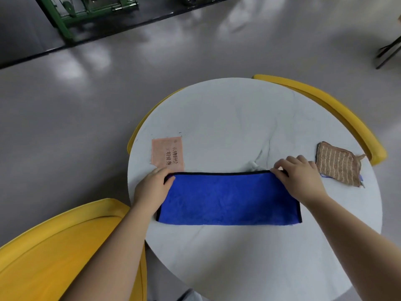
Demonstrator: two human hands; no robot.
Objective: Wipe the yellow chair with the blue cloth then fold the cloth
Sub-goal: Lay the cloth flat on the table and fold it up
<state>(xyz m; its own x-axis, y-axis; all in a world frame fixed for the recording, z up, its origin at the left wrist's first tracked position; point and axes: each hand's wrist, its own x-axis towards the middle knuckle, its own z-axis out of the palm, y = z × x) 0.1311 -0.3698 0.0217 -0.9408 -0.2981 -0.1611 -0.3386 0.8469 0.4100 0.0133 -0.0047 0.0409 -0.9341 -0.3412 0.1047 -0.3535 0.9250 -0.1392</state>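
Near yellow chair [54, 253]: at lower left, cut off by the left and bottom borders; the left forearm crosses over its inner edge, and only seat and rim show
Left hand [152, 187]: closed at the far left corner of the cloth, thumb on top pinching the black-trimmed edge; the fingers beneath are hidden
Pink label [168, 154]: flat on the table just beyond the left hand, its near corner covered by the knuckles; dark printed characters, too blurred to read
Blue cloth [227, 198]: on the near half of the round white table [227, 118], lying as a long flat band with black trim along the far edge and both short ends; the layers underneath cannot be counted
Room around cloth: bare tabletop beyond it and in front of it; its near edge lies well inside the table rim
Right hand [299, 177]: curled over the far right corner of the cloth, fingertips pressing or gripping the trim; the exact hold is hidden by the knuckles
Brown striped cloth [338, 165]: just right of the right hand, near the table's right edge, apart from the blue cloth
Far yellow chair [325, 105]: only its curved back shows behind the table, the rest hidden
Green metal frame [86, 11]: cut off at the top border, well apart across open grey floor
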